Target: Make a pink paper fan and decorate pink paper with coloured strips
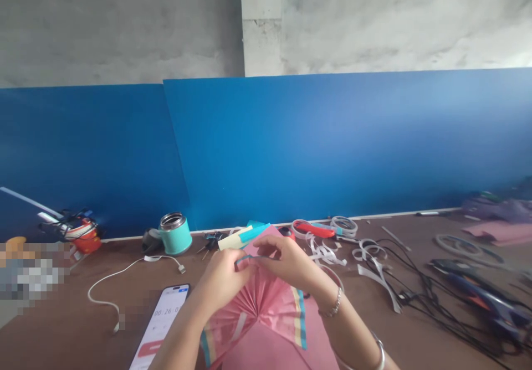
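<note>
A pink pleated paper fan (277, 304), edged with yellow and blue stripes, spreads out between my hands, its folds gathering near the middle. My left hand (226, 276) is closed at the fan's top edge, with thumb and fingers pinched on the folds. On the other side of that edge, my right hand (285, 256) is closed too, its fingers bent over and meeting the left fingertips. The exact pinch is partly hidden by the fingers. Under the fan lies a flat pink sheet (278, 353). Yellow and blue paper pieces (236, 239) lie just behind my hands.
At left are a phone (162, 325) showing a timer, a white cable (103, 303), a turquoise container (175, 236) and a red cup of tools (85, 237). Rightward lie white strips (380, 281), a red-handled tool (316, 230), black cables (432, 303) and a dark power tool (482, 298).
</note>
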Demonstrator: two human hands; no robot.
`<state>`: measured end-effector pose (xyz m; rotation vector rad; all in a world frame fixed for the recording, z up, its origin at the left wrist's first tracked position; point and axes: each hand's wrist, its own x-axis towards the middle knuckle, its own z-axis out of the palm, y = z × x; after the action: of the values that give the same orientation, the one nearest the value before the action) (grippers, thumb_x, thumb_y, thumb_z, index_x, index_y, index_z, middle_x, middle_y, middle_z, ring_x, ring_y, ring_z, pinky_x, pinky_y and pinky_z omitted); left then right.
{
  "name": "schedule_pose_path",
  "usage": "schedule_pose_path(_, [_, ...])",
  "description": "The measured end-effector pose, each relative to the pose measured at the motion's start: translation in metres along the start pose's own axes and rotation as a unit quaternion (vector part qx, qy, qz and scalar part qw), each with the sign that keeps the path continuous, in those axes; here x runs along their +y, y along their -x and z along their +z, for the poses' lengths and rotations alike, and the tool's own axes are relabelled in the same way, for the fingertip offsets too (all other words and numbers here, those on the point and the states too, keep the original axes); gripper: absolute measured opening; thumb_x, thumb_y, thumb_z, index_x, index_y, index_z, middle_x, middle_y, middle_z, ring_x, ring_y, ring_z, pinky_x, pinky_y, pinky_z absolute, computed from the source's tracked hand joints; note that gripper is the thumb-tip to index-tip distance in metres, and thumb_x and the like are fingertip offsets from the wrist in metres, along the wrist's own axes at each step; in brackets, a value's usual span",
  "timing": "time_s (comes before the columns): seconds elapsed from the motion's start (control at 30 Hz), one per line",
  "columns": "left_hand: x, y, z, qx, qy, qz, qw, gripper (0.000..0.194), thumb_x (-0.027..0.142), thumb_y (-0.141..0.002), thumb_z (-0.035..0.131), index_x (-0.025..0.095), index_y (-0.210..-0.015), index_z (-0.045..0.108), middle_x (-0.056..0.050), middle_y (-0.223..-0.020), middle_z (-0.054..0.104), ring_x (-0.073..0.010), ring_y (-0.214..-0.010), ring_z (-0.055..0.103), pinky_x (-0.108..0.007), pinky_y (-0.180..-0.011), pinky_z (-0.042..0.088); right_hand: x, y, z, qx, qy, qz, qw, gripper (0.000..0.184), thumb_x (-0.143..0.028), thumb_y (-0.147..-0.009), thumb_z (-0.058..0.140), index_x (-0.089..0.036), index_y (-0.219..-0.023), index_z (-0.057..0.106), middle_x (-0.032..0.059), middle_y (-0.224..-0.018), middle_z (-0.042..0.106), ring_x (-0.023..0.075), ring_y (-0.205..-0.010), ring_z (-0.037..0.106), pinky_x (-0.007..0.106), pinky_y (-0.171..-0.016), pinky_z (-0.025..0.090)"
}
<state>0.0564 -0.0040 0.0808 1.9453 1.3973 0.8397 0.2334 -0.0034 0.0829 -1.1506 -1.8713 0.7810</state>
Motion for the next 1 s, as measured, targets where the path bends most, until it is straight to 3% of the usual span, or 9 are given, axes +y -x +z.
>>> schedule_pose_path(0.1, [-0.001, -0.003, -0.001, 0.047, -0.063, -0.011, 0.997, 0.029, 0.041, -0.077, 0.052, 0.017, -0.069, 0.064, 0.003, -0.054, 0.05, -0.0121, -0.051, 0.039, -0.023, -0.049, 0.022, -0.007, 0.001, 0.002, 0.073, 0.094, -0.071, 0.99, 0.007, -0.018, -0.076, 0.06, -0.021, -0.081, 0.064, 0.0037, -0.095, 0.062, 0.0171, -0.091, 0.056, 0.03, -0.081, 0.044])
schedule_pose_path(0.17, [-0.002, -0.005, -0.002, 0.086, -0.076, -0.029, 0.993, 0.03, 0.044, -0.079, 0.05, 0.017, -0.076, 0.065, 0.003, -0.056, 0.052, -0.0127, -0.051, 0.042, -0.023, -0.05, 0.023, -0.011, 0.002, 0.009, 0.089, 0.167, -0.103, 0.977, 0.008, -0.013, -0.075, 0.059, -0.02, -0.072, 0.063, 0.0049, -0.102, 0.059, 0.0195, -0.096, 0.053, 0.034, -0.086, 0.041])
schedule_pose_path(0.3, [-0.004, -0.006, -0.005, 0.121, -0.057, -0.032, 0.99, 0.032, 0.046, -0.079, 0.05, 0.017, -0.078, 0.064, 0.001, -0.06, 0.056, -0.0153, -0.057, 0.048, -0.023, -0.051, 0.027, -0.011, 0.003, 0.028, 0.114, 0.279, -0.107, 0.947, 0.004, -0.017, -0.075, 0.062, -0.02, -0.075, 0.065, 0.007, -0.112, 0.057, 0.0253, -0.103, 0.048, 0.04, -0.088, 0.038])
schedule_pose_path(0.47, [-0.007, -0.006, -0.006, 0.143, -0.026, -0.023, 0.989, 0.028, 0.041, -0.08, 0.049, 0.018, -0.067, 0.056, 0.003, -0.059, 0.052, -0.0143, -0.059, 0.047, -0.023, -0.053, 0.029, -0.005, 0.002, 0.045, 0.136, 0.326, -0.116, 0.928, 0.007, -0.018, -0.076, 0.06, -0.02, -0.079, 0.067, 0.0077, -0.13, 0.05, 0.0286, -0.119, 0.04, 0.044, -0.096, 0.033])
schedule_pose_path(0.57, [-0.008, -0.007, -0.006, 0.149, -0.016, -0.019, 0.988, 0.03, 0.042, -0.082, 0.046, 0.019, -0.063, 0.051, 0.005, -0.057, 0.046, -0.0135, -0.058, 0.046, -0.023, -0.052, 0.03, -0.004, 0.001, 0.048, 0.153, 0.333, -0.105, 0.925, 0.014, -0.013, -0.078, 0.055, -0.018, -0.076, 0.067, 0.008, -0.131, 0.051, 0.0285, -0.12, 0.039, 0.044, -0.096, 0.032])
schedule_pose_path(0.67, [-0.009, -0.007, -0.007, 0.135, -0.016, -0.014, 0.991, 0.031, 0.046, -0.082, 0.047, 0.019, -0.07, 0.055, 0.003, -0.063, 0.053, -0.0158, -0.064, 0.053, -0.024, -0.057, 0.037, -0.004, 0.0, 0.049, 0.162, 0.329, -0.102, 0.925, 0.016, -0.008, -0.075, 0.053, -0.018, -0.073, 0.066, 0.0079, -0.128, 0.053, 0.028, -0.118, 0.041, 0.043, -0.094, 0.034])
schedule_pose_path(0.83, [-0.006, -0.003, -0.014, 0.183, -0.052, 0.071, 0.979, 0.033, 0.043, -0.075, 0.064, 0.025, -0.102, 0.056, -0.002, -0.097, 0.063, -0.0214, -0.094, 0.058, -0.032, -0.08, 0.045, -0.002, 0.0, 0.046, 0.18, 0.318, -0.1, 0.925, 0.013, -0.008, -0.071, 0.054, -0.019, -0.071, 0.062, 0.0074, -0.121, 0.055, 0.0263, -0.109, 0.045, 0.04, -0.087, 0.036])
schedule_pose_path(1.0, [-0.004, 0.0, -0.018, 0.186, -0.167, 0.231, 0.94, 0.026, 0.016, -0.081, 0.056, 0.028, -0.104, 0.059, -0.004, -0.111, 0.057, -0.0226, -0.11, 0.049, -0.041, -0.094, 0.041, 0.0, 0.0, 0.044, 0.182, 0.333, -0.1, 0.92, 0.012, -0.009, -0.073, 0.054, -0.018, -0.069, 0.061, 0.007, -0.122, 0.054, 0.0261, -0.108, 0.045, 0.039, -0.084, 0.036])
